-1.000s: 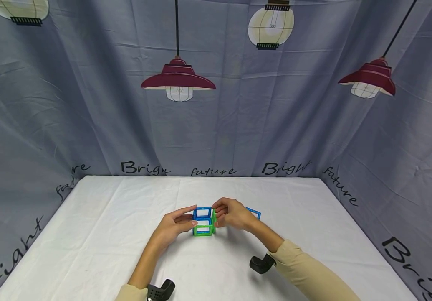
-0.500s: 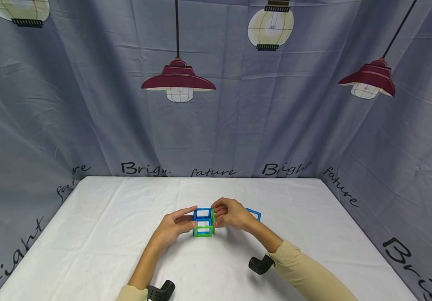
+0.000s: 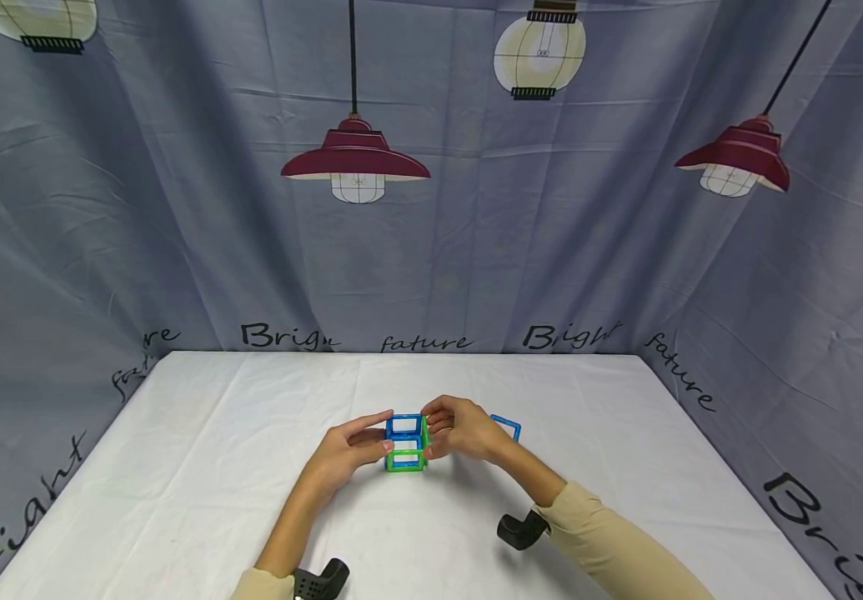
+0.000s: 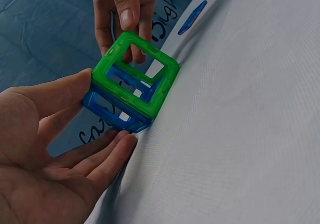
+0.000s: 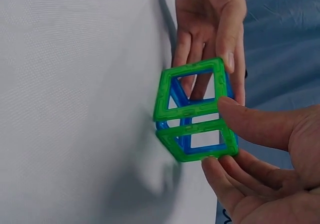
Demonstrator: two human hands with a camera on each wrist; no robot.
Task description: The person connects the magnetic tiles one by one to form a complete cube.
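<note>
A small box of see-through magnetic tiles stands near the middle of the table in the head view. Its front is a green magnetic tile [image 4: 121, 98], with blue magnetic tiles [image 3: 404, 416] behind it. My left hand [image 3: 344, 448] grips the box's left side, thumb at the front tile's corner and fingertips along a blue edge. On the right side, my right hand [image 3: 469, 428] pinches a second green magnetic tile [image 5: 190, 129] between thumb and fingertips. A narrow gap shows between the two green tiles in the right wrist view.
A loose blue magnetic tile [image 3: 508, 422] lies on the white tablecloth [image 3: 401, 542], just behind the right hand and partly hidden by it. A grey-blue curtain [image 3: 431, 267] printed with lamps and lettering encloses the back and sides of the table.
My right hand has shifted very slightly left, bringing the green side tile closer against the box. The left hand stays in place.
</note>
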